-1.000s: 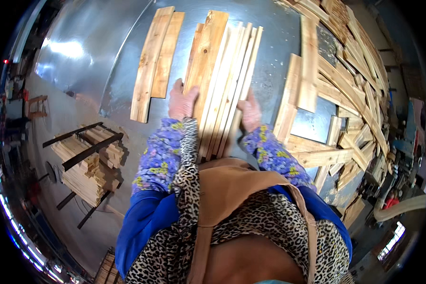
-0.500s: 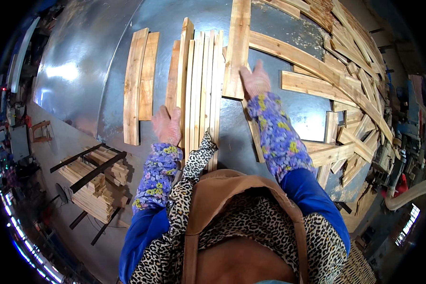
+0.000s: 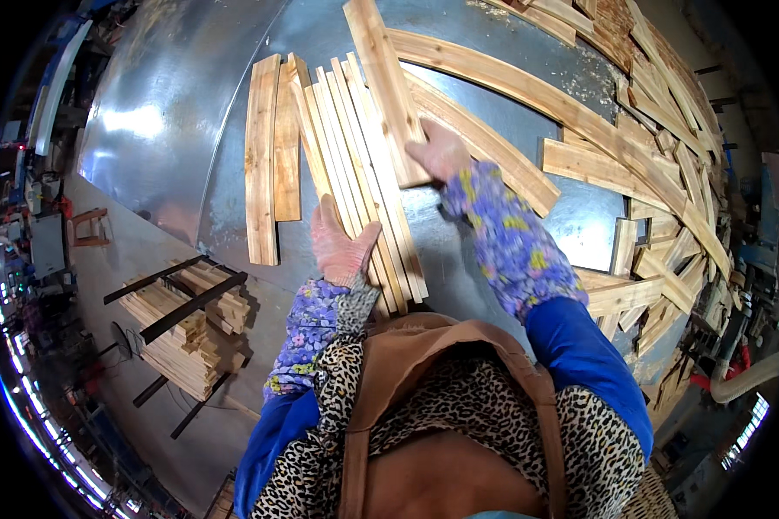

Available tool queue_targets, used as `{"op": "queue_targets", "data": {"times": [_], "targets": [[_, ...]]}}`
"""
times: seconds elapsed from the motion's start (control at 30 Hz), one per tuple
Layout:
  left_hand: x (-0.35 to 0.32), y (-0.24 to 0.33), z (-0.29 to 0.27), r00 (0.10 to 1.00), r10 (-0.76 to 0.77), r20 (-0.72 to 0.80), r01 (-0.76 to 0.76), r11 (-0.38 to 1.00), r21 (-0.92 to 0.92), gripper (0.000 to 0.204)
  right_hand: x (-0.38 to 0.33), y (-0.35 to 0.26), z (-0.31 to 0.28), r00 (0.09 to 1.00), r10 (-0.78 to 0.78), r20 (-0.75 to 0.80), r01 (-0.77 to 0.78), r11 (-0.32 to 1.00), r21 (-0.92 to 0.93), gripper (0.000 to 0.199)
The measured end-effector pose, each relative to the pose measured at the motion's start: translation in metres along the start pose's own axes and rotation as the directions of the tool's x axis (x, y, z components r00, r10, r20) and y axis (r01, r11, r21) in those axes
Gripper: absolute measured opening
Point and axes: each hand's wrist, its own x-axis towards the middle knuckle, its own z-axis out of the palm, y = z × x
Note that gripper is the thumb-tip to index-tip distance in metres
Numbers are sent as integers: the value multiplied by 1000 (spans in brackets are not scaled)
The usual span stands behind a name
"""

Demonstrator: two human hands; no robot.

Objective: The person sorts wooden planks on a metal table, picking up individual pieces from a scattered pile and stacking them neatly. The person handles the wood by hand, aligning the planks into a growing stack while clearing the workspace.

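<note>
Head view: a bundle of thin wooden slats (image 3: 359, 173) is laid side by side on the sheet-metal table (image 3: 173, 130). The left hand (image 3: 339, 246) is pressed flat on the near ends, fingers spread, nothing gripped. A wider board (image 3: 388, 86) is pinched at its near end by the right hand (image 3: 440, 151), laid across the slats. Probably light, stiff, splintery stuff, best gripped by the edges near an end. Loose offcuts (image 3: 658, 173) are piled to the right.

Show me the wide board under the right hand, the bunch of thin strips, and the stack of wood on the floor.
wide board (image 3: 381, 78), head view, middle of its face.
thin strips (image 3: 355, 164), head view, middle of the bunch.
wood stack (image 3: 182, 333), head view, its top.
</note>
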Motion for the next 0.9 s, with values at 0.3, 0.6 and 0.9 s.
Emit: {"op": "queue_targets", "data": {"times": [0.3,0.6,0.9], "targets": [[27,38,-30,982,-15,190,-25,978,207,134,-163,11,90,975,-44,218,40,999,22,97],[86,14,-63,989,-103,108,35,862,505,135,-63,4,52,709,-678,-194,517,687,-511,52],[92,18,-63,983,-123,137,24,824,567,131,-22,6,-11,980,44,194,25,942,-336,70]]}}
